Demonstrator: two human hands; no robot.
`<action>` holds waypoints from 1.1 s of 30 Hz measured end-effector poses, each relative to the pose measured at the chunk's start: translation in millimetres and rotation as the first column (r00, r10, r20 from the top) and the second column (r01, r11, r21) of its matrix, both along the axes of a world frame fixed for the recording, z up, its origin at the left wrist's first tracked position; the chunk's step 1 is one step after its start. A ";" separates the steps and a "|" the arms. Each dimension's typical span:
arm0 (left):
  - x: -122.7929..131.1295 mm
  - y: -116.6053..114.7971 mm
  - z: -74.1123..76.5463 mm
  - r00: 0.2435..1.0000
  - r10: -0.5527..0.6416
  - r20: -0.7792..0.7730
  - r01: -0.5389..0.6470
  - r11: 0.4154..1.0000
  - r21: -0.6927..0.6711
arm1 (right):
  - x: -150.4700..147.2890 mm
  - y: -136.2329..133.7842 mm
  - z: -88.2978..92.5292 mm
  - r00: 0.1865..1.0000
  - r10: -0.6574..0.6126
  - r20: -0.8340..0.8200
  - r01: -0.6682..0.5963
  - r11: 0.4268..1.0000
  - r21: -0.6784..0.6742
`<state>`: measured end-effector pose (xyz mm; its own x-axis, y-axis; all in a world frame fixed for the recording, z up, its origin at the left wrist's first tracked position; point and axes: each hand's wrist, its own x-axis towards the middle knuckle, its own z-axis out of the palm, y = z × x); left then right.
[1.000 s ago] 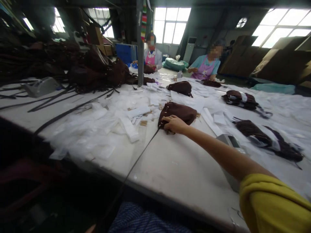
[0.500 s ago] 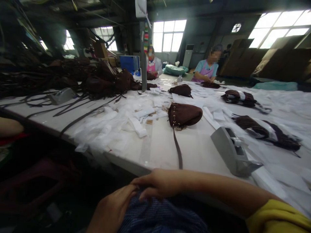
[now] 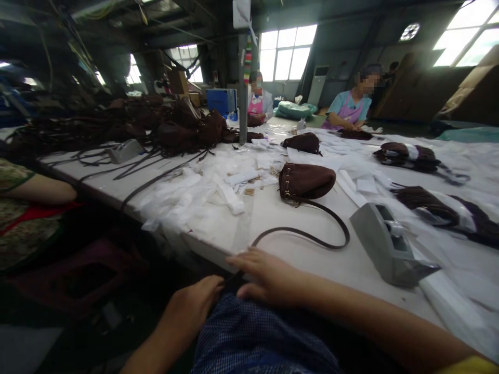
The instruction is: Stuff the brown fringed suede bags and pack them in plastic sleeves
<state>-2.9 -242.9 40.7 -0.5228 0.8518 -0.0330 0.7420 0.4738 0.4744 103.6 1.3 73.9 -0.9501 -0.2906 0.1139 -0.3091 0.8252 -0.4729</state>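
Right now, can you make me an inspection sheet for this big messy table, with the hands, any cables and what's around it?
Surface: white table, much of it covered.
Main things: brown bag lying on its side; its strap curves toward the table edge.
Clutter: crumpled white wrapping, dark pile of bags and straps, grey tape dispenser.
Hands: left hand closed on the strap; right hand beside it, thumb and fingers apart.
Cables: nothing seen on the tabletop.
Surroundings: metal post, two people in aprons across the table, another person's arm at the picture's left edge.
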 end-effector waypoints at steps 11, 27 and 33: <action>-36.2 20.8 7.7 0.977 -0.137 -0.166 0.115 0.984 -0.134 | 10.8 33.2 -2.3 0.933 -0.221 0.286 0.248 0.967 -0.062; -201.9 294.8 17.3 0.971 0.222 -0.085 -0.213 0.972 0.099 | -33.7 63.5 -75.6 0.816 -0.485 0.315 0.520 0.375 -0.768; -234.1 313.2 11.9 0.965 0.158 0.208 -0.198 0.962 0.189 | -31.6 69.2 -76.4 0.830 -0.421 0.365 0.503 0.283 -0.817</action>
